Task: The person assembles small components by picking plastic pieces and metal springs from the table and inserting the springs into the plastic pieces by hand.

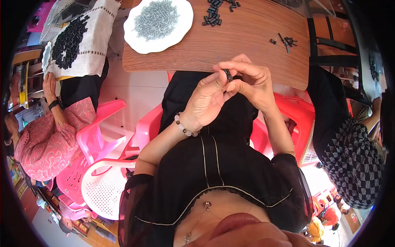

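My left hand [205, 101] and my right hand [251, 80] meet just below the near edge of the wooden table [255, 45], above my lap. Both pinch one small black cylindrical part [227, 74] between their fingertips. My left wrist wears a bead bracelet [184, 127]. On the table lie a white plate [181, 29] heaped with small grey metal springs, a loose pile of black parts [214, 14] at the far edge, and a few small black pieces [286, 41] to the right.
A person in a pink patterned top [45, 140] sits at my left beside a cloth with a heap of black parts [70, 37]. Another person in a checked garment [354, 164] sits at my right. Pink and white plastic chairs [103, 181] stand around.
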Motion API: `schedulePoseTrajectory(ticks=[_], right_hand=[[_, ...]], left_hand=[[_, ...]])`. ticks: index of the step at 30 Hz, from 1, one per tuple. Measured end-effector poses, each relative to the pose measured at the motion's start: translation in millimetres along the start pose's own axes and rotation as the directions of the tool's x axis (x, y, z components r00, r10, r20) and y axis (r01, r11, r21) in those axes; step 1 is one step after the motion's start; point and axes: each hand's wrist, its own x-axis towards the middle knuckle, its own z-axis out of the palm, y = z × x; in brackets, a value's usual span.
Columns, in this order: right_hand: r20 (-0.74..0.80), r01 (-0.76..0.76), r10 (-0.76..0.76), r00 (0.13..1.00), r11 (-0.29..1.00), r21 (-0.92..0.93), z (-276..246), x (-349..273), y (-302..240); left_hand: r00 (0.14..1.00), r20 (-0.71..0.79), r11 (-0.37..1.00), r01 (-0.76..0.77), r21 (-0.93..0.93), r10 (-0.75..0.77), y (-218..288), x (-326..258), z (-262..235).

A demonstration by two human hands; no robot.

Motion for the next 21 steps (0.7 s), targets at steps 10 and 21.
schedulePoseTrajectory(ticks=[10, 21], right_hand=[[-0.051, 0.204, -0.257, 0.965, 0.86, -0.467, -18.3, 5.7, -2.8], [-0.062, 0.253, -0.42, 0.905, 0.651, -0.716, -9.0, 21.2, -13.7]], left_hand=[[1.0, 0.003, 0.997, -0.031, 0.075, 0.031, 1.6, 9.5, -7.5], [0.995, 0.005, 0.986, -0.096, 0.133, 0.096, 7.9, 29.1, -12.9]])
